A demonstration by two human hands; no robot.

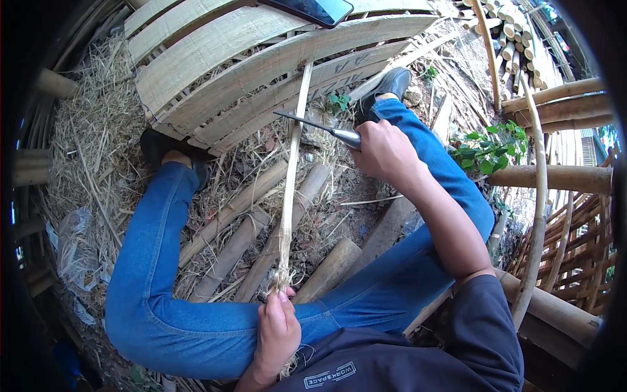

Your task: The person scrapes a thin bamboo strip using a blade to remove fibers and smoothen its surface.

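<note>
My left hand [277, 326] is closed around the near, frayed end of a long pale bamboo strip [292, 163], close to my lap. The strip runs away from me, and its far end meets the edge of a slatted wooden crate [261, 72]. In my right hand [386, 150] is a knife [346, 136], gripped by its handle. The thin dark blade points left and crosses the upper part of the strip; I cannot tell whether it cuts into it. Curly shavings hang at the strip's near end by my left fingers.
A phone [313, 10] lies on the crate. Bamboo pieces [261, 255] lie on the ground between my legs, amid straw and shavings [91, 130]. Cut bamboo poles [513, 39] are stacked at the far right. Bamboo rails [555, 178] and a green plant [490, 150] stand at right.
</note>
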